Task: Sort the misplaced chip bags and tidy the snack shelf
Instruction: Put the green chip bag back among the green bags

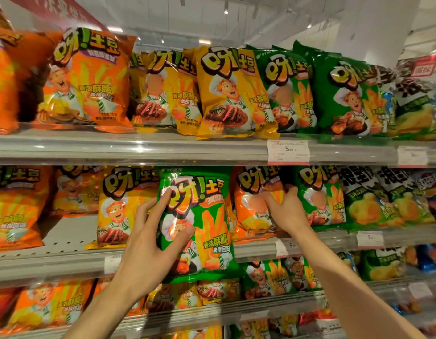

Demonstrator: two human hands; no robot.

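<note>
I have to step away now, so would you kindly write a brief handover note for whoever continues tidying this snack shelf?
Left hand: holds a green chip bag in front of the middle shelf, off the shelf.
Right hand: reaches between the orange bag and the green bag on the middle shelf, fingers on them; grip unclear.
Done: one green bag pulled out.
Left: probably place it with the green bags to the right; the yellow bag and the gap left of it still look unsorted.

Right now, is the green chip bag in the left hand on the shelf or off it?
Off it: the left hand holds the glossy green chip bag in front of the shelf edge.
</note>
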